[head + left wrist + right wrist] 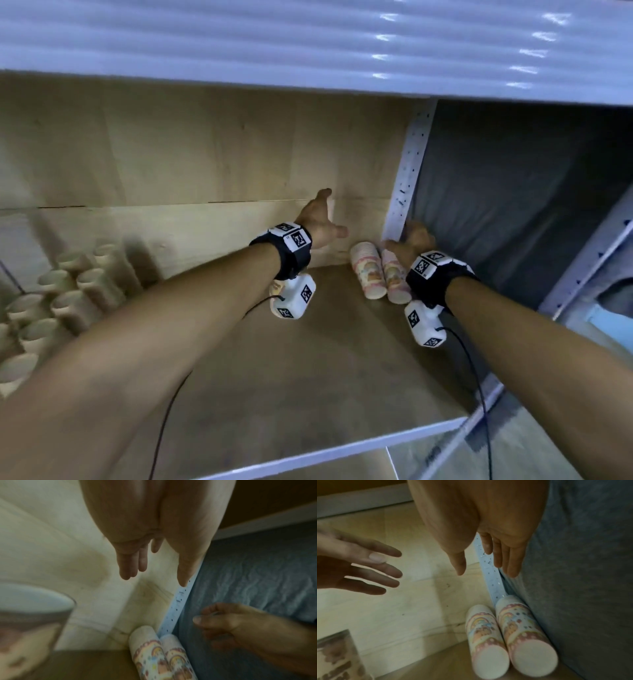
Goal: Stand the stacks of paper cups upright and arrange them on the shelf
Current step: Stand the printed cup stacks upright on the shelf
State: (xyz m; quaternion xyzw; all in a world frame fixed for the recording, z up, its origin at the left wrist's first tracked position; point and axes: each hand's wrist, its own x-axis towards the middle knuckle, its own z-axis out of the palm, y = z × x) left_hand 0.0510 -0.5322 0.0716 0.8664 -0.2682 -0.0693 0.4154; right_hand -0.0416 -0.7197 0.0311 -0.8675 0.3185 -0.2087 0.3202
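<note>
Two stacks of rainbow-printed paper cups (368, 272) (488, 635) lie side by side on the wooden shelf (308, 377), in its back right corner. Their flat white bottoms face me and their rims point at the back wall. My right hand (411, 240) hovers just above and behind them, fingers relaxed, holding nothing. My left hand (322, 222) is raised near the back wall with its fingers spread and empty. A third printed stack (275, 291) (34, 615) stands close under my left wrist, mostly hidden in the head view.
Several stacks of plain brown cups (68, 291) crowd the shelf's left side. A white perforated post (407, 171) marks the right corner, with grey cloth (513, 205) beyond it. A corrugated upper shelf (308, 41) hangs overhead. The shelf's white front edge (342, 448) is near me.
</note>
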